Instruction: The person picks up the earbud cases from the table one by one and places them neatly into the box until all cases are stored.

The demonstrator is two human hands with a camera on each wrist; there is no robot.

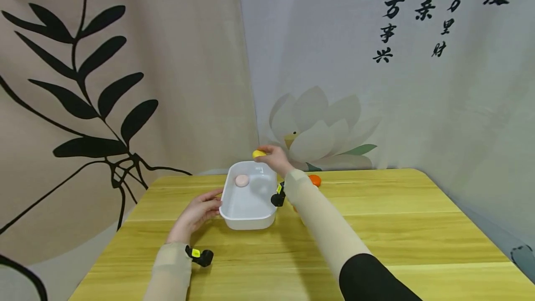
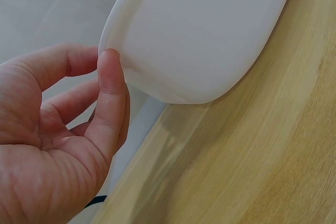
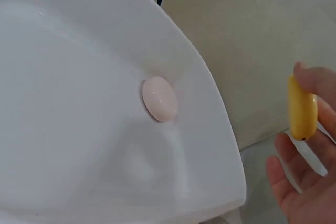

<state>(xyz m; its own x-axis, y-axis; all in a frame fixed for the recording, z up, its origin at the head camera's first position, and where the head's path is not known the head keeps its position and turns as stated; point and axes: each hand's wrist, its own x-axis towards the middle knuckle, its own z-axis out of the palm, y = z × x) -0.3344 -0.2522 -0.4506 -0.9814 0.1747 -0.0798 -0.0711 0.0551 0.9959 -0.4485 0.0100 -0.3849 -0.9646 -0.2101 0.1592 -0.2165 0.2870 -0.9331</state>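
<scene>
A white plastic basin (image 1: 246, 223) stands near the far edge of the table, with a pale pink, smooth oval piece (image 3: 160, 99) lying in it. My left hand (image 1: 203, 212) holds the basin's left rim; in the left wrist view the fingertips (image 2: 110, 69) pinch its edge. Above the far right corner of the basin, my right hand (image 1: 273, 158) pinches a yellow oblong piece (image 3: 302, 108) between thumb and fingers. A small dark dot marks the lower end of the yellow piece.
An orange round piece (image 1: 315, 180) sits on the wooden table (image 1: 397, 226) to the right of the basin, partly behind my right forearm. Other small pieces beside it are mostly hidden by the sleeve. A printed curtain (image 1: 200, 59) hangs behind the table.
</scene>
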